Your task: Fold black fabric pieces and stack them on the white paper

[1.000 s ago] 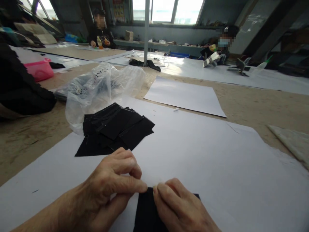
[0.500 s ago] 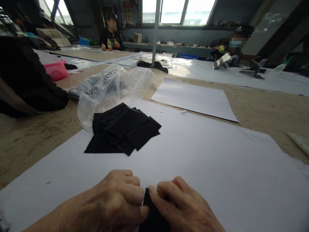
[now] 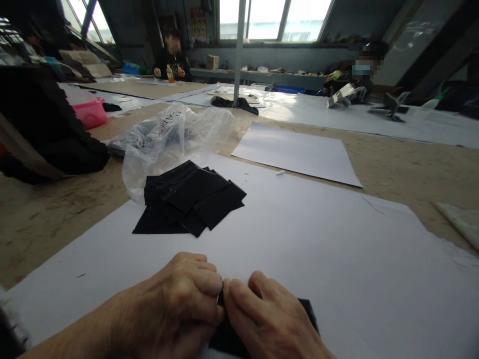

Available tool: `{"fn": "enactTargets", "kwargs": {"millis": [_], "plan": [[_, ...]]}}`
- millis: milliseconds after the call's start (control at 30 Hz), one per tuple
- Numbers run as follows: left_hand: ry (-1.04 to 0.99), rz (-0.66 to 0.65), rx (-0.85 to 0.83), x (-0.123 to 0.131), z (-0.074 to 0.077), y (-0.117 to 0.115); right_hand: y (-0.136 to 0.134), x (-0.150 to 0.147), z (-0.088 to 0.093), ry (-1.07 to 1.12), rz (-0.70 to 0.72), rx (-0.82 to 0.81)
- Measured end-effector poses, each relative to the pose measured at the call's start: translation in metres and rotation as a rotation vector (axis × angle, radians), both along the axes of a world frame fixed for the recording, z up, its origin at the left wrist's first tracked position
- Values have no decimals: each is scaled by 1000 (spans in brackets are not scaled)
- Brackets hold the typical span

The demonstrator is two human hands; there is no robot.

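White paper sheet (image 3: 337,259) | left hand (image 3: 175,306), right hand (image 3: 271,324) | grips pinching flat black cloth square (image 3: 310,315)

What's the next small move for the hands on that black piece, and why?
Probably press the pinched edge flat on the white sheet: the left hand and right hand meet fingertip to fingertip on the black piece, mostly hidden beneath them.

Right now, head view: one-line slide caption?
On white paper, left hand and right hand pinch a black piece; black stack beyond.
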State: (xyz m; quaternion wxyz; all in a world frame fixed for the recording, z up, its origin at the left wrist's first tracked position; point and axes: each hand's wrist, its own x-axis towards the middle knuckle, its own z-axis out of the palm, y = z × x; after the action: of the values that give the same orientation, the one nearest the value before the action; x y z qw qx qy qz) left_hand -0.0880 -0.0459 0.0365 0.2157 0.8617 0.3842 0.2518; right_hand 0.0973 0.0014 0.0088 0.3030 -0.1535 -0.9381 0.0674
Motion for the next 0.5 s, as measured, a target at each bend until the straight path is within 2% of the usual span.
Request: {"fn": "enactTargets", "kwargs": {"millis": [67, 167, 233, 333, 400, 500], "plan": [[-25, 3, -18, 0, -1, 0, 3, 8, 4, 18, 20, -35], [-39, 25, -65, -3, -2, 0, 7, 24, 8, 64, -122, -65], [-60, 46, -88, -5, -2, 0, 7, 32, 8, 12, -207, -79], [-185, 77, -99, -6, -3, 0, 7, 36, 7, -67, -204, -126], [-262, 153, -79, -4, -4, 2, 9, 35, 5, -83, -189, -193], [-223, 257, -29, 1, -7, 9, 12, 31, 3, -80, -165, -255]]}}
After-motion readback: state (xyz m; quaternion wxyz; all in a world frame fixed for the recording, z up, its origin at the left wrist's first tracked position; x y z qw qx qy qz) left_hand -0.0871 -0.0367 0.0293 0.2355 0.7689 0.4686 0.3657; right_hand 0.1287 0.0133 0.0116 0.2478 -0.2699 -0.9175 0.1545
